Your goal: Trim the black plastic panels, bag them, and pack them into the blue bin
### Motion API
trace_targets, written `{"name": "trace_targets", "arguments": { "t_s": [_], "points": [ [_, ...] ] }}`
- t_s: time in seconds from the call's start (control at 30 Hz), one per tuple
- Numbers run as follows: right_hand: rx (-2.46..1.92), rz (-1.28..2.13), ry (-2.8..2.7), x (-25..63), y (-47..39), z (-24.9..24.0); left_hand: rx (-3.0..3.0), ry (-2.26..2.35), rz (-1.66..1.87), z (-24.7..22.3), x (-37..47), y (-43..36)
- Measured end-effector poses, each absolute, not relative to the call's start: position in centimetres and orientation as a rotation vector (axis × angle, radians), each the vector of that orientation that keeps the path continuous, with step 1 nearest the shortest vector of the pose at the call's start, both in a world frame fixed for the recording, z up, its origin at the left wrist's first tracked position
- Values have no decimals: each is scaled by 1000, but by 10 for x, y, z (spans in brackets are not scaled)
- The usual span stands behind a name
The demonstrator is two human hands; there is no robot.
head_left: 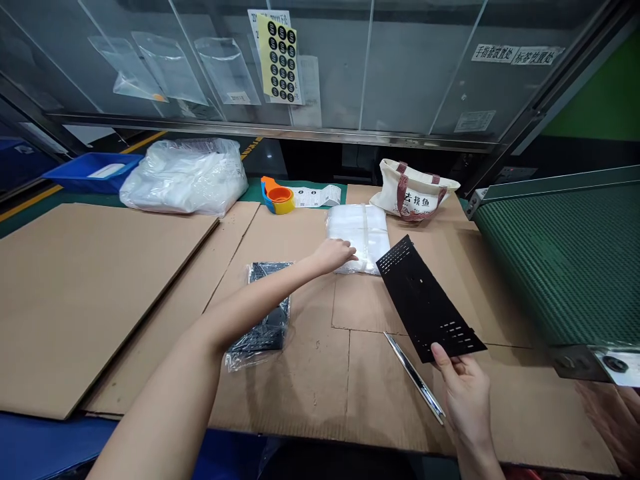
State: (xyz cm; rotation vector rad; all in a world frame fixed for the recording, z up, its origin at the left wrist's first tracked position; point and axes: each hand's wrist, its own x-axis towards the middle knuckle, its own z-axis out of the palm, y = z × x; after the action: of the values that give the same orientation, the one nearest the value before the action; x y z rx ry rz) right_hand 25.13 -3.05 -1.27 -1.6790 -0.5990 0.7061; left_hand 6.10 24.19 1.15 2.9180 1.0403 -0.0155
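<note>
My right hand (463,383) pinches the near end of a black perforated panel (425,300), thumb on top, holding it tilted above the cardboard. My left hand (336,256) is stretched across to a stack of clear plastic bags (363,230); its fingers are curled at the stack's near left part, and what they grip is too small to tell. Below my left forearm lies a dark item in clear wrap (267,327), partly hidden by the arm. A silver metal strip (415,378) rests on the cardboard beside my right hand.
Cardboard sheets (300,393) cover the bench. At the back are a blue tray (75,175), a bulky plastic bag (185,177), a tape dispenser (277,197) and a cloth bag (413,190). A green conveyor (570,247) borders the right; another person's blurred hand (607,413) is below it.
</note>
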Motion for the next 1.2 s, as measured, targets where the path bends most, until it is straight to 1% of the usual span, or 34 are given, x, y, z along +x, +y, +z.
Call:
{"name": "trace_targets", "arguments": {
  "t_s": [0.37, 0.53, 0.7, 0.9, 1.2],
  "points": [
    [-1647, 642, -794, 234, -20, -10, 2620, 1123, 155, 3, 66, 252],
    [-1623, 634, -853, 224, -7, -5, 2562, 1067, 230, 1, 65, 253],
    [-1642, 639, -935, 221, -2, -9, 2472, 1091, 299, -1, 65, 250],
    [-1699, 627, -1082, 216, 3, -18, 2203, 1210, 410, -3, 71, 251],
    [-1721, 603, -1116, 210, 5, -17, 1625, 1388, 809, 12, 75, 269]
  ]
}}
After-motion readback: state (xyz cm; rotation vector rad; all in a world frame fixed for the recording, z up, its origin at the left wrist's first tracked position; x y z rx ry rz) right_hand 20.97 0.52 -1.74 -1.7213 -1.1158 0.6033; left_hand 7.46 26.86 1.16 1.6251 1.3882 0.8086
